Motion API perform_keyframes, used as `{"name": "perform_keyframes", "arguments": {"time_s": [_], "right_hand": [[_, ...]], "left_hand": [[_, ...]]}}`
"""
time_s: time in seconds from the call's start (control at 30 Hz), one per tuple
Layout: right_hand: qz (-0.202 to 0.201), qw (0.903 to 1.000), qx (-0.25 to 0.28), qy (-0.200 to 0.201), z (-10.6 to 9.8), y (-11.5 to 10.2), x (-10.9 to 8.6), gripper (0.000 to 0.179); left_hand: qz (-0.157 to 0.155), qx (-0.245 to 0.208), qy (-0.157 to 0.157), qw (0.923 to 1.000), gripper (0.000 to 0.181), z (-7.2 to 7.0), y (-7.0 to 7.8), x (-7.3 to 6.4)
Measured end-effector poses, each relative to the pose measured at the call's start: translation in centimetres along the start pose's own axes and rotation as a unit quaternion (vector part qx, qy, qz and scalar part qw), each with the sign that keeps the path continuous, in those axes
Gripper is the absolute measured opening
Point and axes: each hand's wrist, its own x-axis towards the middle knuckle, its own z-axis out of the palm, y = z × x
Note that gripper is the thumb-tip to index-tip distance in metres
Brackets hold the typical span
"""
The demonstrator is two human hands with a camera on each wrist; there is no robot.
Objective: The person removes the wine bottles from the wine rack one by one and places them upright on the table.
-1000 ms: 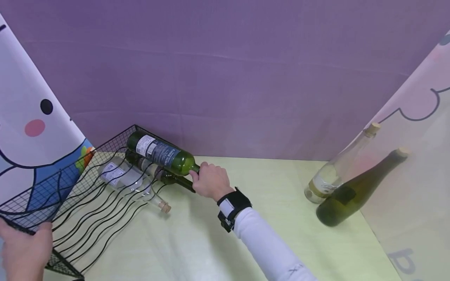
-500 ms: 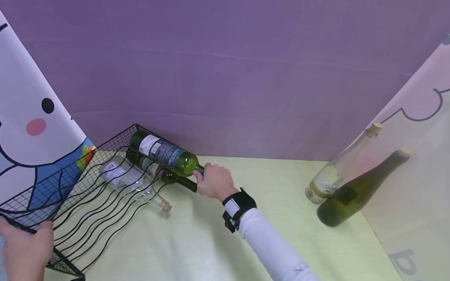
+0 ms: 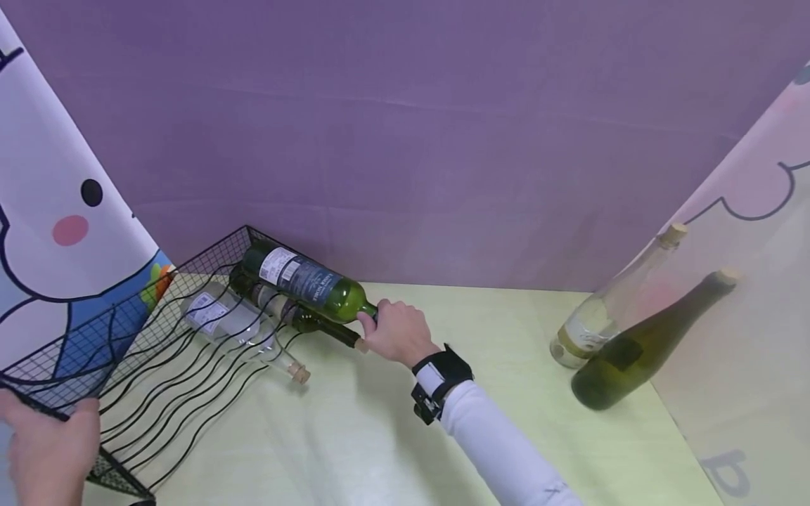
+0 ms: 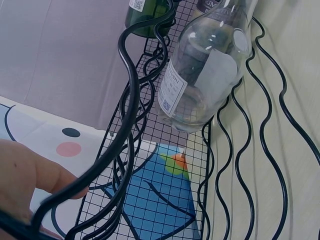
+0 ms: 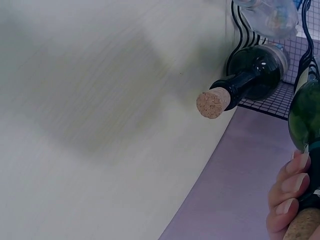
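A black wire wine rack (image 3: pixel 117 472) stands at the left, and my left hand (image 3: pixel 52 450) grips its near end. On the upper level lies a green wine bottle (image 3: pixel 310 284) with a dark blue and white label. My right hand (image 3: pixel 400 336) holds that bottle by the neck, and its cork (image 5: pixel 303 227) shows just past my fingers in the right wrist view. Below it rests a dark corked bottle (image 5: pixel 252 75). Beside that one, a clear bottle (image 4: pixel 200 75) with a white label lies in the rack, its cork pointing outward.
At the right of the pale table (image 3: pixel 506 436), a clear corked bottle (image 3: pixel 585 336) and a dark green corked bottle (image 3: pixel 652 341) stand upright close together. A purple backdrop (image 3: pixel 443 154) rises behind the table, with printed panels (image 3: pixel 747 337) at both sides.
My right hand has moved to the right and slightly down, drawing the labelled green bottle a little along the rack. The lower dark bottle's cork now shows. My left hand keeps its hold.
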Motion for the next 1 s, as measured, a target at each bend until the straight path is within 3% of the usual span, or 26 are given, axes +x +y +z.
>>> {"name": "perform_keyframes", "arguments": {"time_s": [0.73, 1.0], "right_hand": [[-0.001, 0.9997, 0.025, -0.006, -0.7, 1.3, -0.4, 0.046], [-0.005, 0.9997, 0.025, 0.001, -1.2, 2.3, -0.8, 0.045]], "left_hand": [[-0.016, 0.002, 0.004, 0.9999, 0.084, 0.2, 0.1, 0.2], [-0.004, -0.001, 0.007, 1.0000, 0.084, 0.4, 0.3, 0.0]]}}
